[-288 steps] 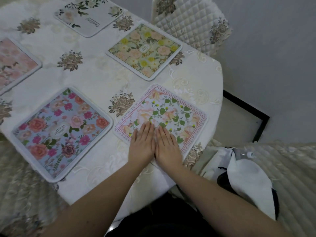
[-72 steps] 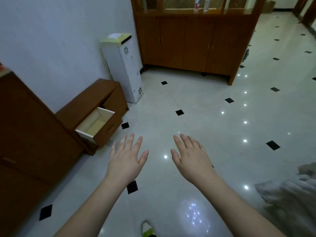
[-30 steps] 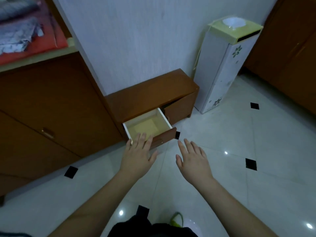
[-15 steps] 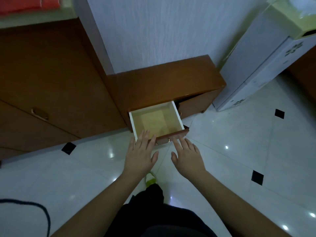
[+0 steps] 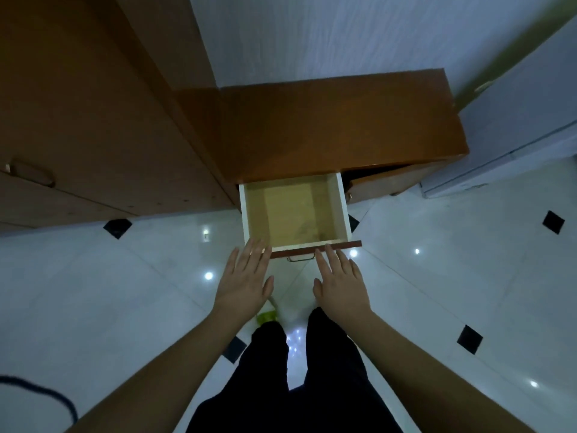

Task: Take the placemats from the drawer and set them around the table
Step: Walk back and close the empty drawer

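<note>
I see the drawer point(image 5: 295, 214) pulled out from a low cabinet point(image 5: 343, 126) of smooth orange-brown wood; it is a square box with white-painted walls and a pale yellowish wooden bottom, bare as far as I can tell, with a reddish-brown front strip and a thin metal handle point(image 5: 300, 259) below it. My left hand point(image 5: 245, 281) is flat, fingers straight and together, its fingertips at the drawer's near left corner; whether they touch it I cannot tell. My right hand point(image 5: 340, 281) is likewise spread flat, holding nothing, fingertips just at the front strip. No placemats show in this view. Below are dark trouser legs point(image 5: 299, 376) over a glossy white tiled floor point(image 5: 125, 292) with small black diamond insets. A taller wooden cupboard point(image 5: 93, 120) stands left, a grey-white box-shaped unit point(image 5: 515, 126) right.
</note>
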{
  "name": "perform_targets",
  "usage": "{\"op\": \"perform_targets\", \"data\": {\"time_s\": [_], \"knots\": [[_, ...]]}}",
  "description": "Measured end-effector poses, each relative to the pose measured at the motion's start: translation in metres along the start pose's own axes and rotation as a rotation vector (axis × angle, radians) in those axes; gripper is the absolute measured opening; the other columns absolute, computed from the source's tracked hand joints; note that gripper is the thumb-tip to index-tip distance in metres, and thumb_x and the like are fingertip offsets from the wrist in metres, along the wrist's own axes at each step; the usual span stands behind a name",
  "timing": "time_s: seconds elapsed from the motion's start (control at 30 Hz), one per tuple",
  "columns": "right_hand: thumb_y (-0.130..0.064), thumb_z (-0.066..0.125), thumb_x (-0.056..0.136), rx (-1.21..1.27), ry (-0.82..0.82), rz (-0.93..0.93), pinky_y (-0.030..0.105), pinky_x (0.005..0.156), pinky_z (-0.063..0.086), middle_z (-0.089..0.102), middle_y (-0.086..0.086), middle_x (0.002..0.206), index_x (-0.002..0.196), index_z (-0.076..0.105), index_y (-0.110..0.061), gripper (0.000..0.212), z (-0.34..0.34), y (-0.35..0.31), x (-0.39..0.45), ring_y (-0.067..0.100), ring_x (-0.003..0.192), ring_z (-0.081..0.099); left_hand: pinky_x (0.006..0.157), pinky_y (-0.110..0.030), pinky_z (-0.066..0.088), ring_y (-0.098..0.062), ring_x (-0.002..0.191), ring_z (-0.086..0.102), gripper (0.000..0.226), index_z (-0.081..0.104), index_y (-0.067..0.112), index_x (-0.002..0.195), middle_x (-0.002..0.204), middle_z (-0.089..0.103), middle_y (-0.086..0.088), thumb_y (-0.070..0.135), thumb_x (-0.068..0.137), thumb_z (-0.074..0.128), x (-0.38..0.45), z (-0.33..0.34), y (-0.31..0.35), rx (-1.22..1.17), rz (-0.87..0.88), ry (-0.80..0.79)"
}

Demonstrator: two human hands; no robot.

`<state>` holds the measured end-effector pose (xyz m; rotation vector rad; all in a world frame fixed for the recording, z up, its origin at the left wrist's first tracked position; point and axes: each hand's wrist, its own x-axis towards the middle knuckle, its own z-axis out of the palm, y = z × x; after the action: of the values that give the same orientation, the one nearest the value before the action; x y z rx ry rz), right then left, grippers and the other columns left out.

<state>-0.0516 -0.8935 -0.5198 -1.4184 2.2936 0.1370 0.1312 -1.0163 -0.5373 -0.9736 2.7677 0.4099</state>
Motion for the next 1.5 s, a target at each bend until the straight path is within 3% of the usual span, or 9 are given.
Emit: {"op": "perform_targets", "data": {"time_s": [0.23,0.4,0.53,0.63,0.77,0.87,1.0,1.17,1.5], "knots": [[-0.029,0.073,0.076,-0.005,-0.157,-0.126,0.049,0.102,0.045,0.054,0.015,0.142,0.140,0.054,-0.010,0.070,0.047,0.020,0.063,0.033,0.126,0.057,0.115,-0.049,0.029,-0.032,0.138,0.044,0.062,0.048,0.004,0.144,0.149,0.047,-0.017,0.039,0.094,0.039,0.021,0.051,0.019,-0.015,-0.103,-0.068],[-0.026,0.045,0.096,0.120,-0.286,-0.151,0.037,0.121,0.018,0.023,0.005,0.162,0.157,0.019,-0.017,0.066,0.074,0.040,0.093,0.022,0.148,0.024,0.112,-0.048,0.035,-0.028,0.139,0.044,0.062,0.050,0.007,0.143,0.149,0.048,-0.013,0.043,0.095,0.035,0.039,0.096,0.026,-0.118,-0.250,-0.159],[-0.015,0.052,0.095,0.385,-0.197,-0.078,0.035,0.113,0.036,0.045,0.007,0.149,0.150,0.038,-0.013,0.057,0.090,0.057,0.103,0.022,0.132,0.046,0.117,-0.034,0.022,-0.021,0.147,0.029,0.062,0.030,0.014,0.154,0.160,0.031,-0.005,0.046,0.101,0.027,0.048,0.120,0.028,-0.428,-0.460,-0.180],[-0.014,0.048,0.099,0.677,-0.225,0.229,0.030,0.106,0.039,0.049,0.005,0.142,0.146,0.044,-0.016,0.047,0.096,0.067,0.105,0.020,0.125,0.050,0.114,-0.024,0.020,-0.017,0.144,0.032,0.055,0.028,0.022,0.155,0.159,0.031,0.001,0.042,0.104,0.039,0.060,0.131,0.025,-1.073,-0.846,-0.209],[-0.018,0.042,0.100,1.144,-0.221,0.937,0.034,0.091,0.045,0.061,0.008,0.111,0.118,0.061,-0.005,0.028,0.113,0.082,0.118,0.024,0.100,0.057,0.114,-0.045,0.036,-0.027,0.129,0.051,0.057,0.043,0.011,0.145,0.145,0.050,-0.009,0.049,0.102,0.041,0.080,0.143,0.015,-1.738,-1.365,-0.101],[-0.026,0.042,0.104,1.582,-0.251,1.202,0.040,0.093,0.045,0.058,0.010,0.103,0.108,0.055,-0.004,0.026,0.115,0.086,0.129,0.028,0.105,0.057,0.113,-0.048,0.036,-0.034,0.132,0.048,0.074,0.033,0.003,0.149,0.148,0.044,-0.020,0.058,0.101,0.034,0.091,0.147,0.006,-2.037,-1.575,-0.078],[-0.044,0.046,0.101,1.914,-0.233,1.184,0.039,0.106,0.039,0.048,0.009,0.142,0.148,0.037,-0.013,0.057,0.123,0.085,0.143,0.026,0.134,0.047,0.112,-0.044,0.034,-0.037,0.137,0.042,0.078,0.027,0.004,0.152,0.151,0.041,-0.018,0.060,0.099,0.034,0.110,0.151,0.001,-2.245,-1.628,0.043],[-0.055,0.046,0.097,2.048,-0.132,1.171,0.040,0.115,0.030,0.046,0.008,0.146,0.148,0.040,-0.019,0.062,0.120,0.074,0.161,0.022,0.137,0.043,0.111,-0.042,0.034,-0.036,0.128,0.049,0.071,0.034,-0.001,0.147,0.145,0.046,-0.022,0.049,0.096,0.039,0.124,0.147,-0.001,-2.339,-1.607,0.165],[-0.054,0.044,0.097,2.189,-0.098,1.033,0.039,0.121,0.019,0.039,0.012,0.153,0.153,0.029,-0.015,0.070,0.098,0.076,0.222,0.023,0.144,0.035,0.119,-0.047,0.027,-0.037,0.139,0.041,0.094,0.021,-0.001,0.154,0.153,0.036,-0.025,0.072,0.095,0.021,0.173,0.141,-0.027,-2.449,-1.411,0.299]]}}
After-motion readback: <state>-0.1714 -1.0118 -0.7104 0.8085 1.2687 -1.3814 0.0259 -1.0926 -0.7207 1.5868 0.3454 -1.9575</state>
